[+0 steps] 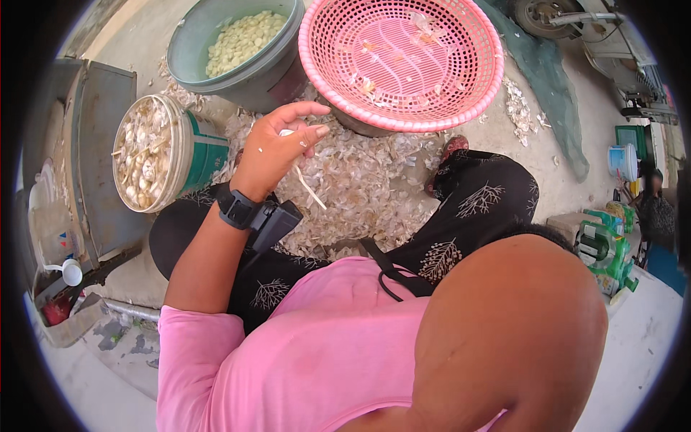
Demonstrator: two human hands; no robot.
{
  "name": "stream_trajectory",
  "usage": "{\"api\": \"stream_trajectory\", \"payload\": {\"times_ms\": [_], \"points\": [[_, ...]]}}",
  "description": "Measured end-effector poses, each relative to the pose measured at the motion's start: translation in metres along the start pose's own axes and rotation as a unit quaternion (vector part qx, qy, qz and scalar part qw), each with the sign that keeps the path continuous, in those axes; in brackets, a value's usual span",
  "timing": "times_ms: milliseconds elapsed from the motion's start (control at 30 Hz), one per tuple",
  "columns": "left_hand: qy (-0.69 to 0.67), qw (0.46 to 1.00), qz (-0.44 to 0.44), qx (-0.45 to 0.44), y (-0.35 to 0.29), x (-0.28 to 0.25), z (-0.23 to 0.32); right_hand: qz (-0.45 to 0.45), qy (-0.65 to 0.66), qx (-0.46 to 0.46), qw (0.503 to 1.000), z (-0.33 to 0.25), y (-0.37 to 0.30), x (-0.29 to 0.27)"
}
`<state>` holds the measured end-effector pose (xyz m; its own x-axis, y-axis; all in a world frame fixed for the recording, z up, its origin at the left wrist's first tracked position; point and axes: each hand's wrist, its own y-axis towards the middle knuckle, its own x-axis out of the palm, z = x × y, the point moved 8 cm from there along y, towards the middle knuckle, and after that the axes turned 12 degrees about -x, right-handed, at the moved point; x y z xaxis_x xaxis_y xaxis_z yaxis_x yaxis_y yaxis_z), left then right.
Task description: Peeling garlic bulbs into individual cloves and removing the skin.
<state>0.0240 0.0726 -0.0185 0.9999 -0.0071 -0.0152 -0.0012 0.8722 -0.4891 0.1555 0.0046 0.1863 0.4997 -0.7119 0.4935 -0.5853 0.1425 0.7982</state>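
My left hand is raised above the peel-covered floor, thumb and fingers curled together. It grips a small garlic bulb, mostly hidden by the fingers, with a thin pale stalk hanging below. To its left stands a bucket full of unpeeled garlic bulbs. Beyond it a grey-green bucket holds peeled garlic cloves in water. Ahead and to the right is a pink plastic basket with a few scraps of peel inside. My right arm is bent close to the camera; its hand is out of view.
Garlic peels lie thick on the floor between my legs. A metal door panel stands on the left. A dark green net lies at the right, with a parked vehicle behind. Green bottles sit by my right side.
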Motion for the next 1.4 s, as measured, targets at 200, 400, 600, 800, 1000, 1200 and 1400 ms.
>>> {"api": "stream_trajectory", "payload": {"times_ms": [200, 400, 600, 800, 1000, 1200, 1400], "points": [[0.02, 0.999, 0.019, -0.019, 0.003, -0.001, -0.006, -0.01, 0.022, -0.003, 1.0, 0.004, -0.003, 0.009], [0.024, 1.0, 0.008, -0.018, 0.005, 0.004, -0.011, -0.013, 0.025, -0.012, 1.0, -0.001, -0.004, 0.006], [0.012, 0.999, 0.025, -0.021, 0.003, 0.002, -0.008, 0.019, -0.055, -0.006, 0.998, -0.011, -0.01, -0.02], [-0.038, 0.994, -0.061, 0.079, -0.008, 0.007, 0.016, 0.27, -0.278, 0.068, 0.919, -0.018, -0.06, -0.118], [-0.04, 0.988, -0.091, 0.119, -0.017, 0.017, 0.018, 0.423, -0.356, 0.203, 0.808, 0.01, -0.123, -0.179], [-0.015, 0.994, 0.014, 0.111, -0.009, 0.001, 0.011, 0.445, -0.386, 0.217, 0.779, 0.011, -0.135, -0.197], [0.267, 0.914, 0.179, 0.248, -0.016, -0.008, 0.03, 0.393, -0.504, 0.314, 0.702, 0.008, -0.137, -0.201]]}}
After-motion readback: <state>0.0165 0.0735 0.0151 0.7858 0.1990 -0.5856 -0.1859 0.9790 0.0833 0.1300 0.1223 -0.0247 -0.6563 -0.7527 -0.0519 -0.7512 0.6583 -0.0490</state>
